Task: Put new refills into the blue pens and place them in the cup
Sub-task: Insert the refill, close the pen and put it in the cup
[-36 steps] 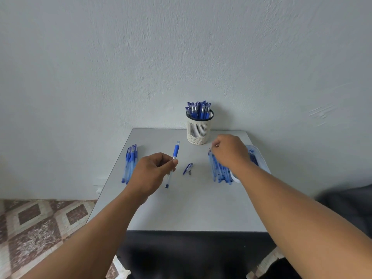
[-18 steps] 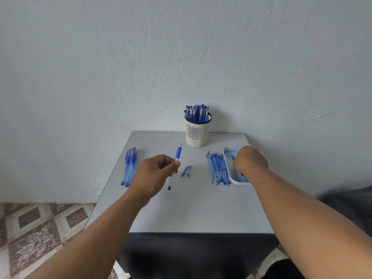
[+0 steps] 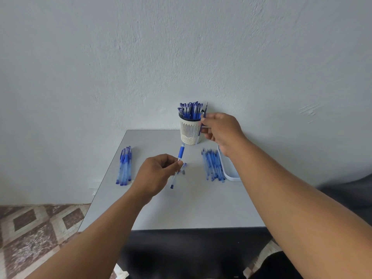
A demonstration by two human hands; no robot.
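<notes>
My left hand pinches a blue pen barrel at its middle, holding it slanted above the grey table. A blue pen cap lies on the table just right of that hand. My right hand is raised beside the white slotted cup and pinches a thin refill, which stands nearly upright. The cup at the table's back edge is filled with several blue pens.
A bundle of blue pens lies near the table's left edge. A row of several refills lies right of centre, beside a white tray partly hidden by my right forearm. A patterned tile floor shows at lower left.
My right hand left the tray, rose toward the cup and now holds a refill. My left hand has kept the pen barrel in almost the same spot.
</notes>
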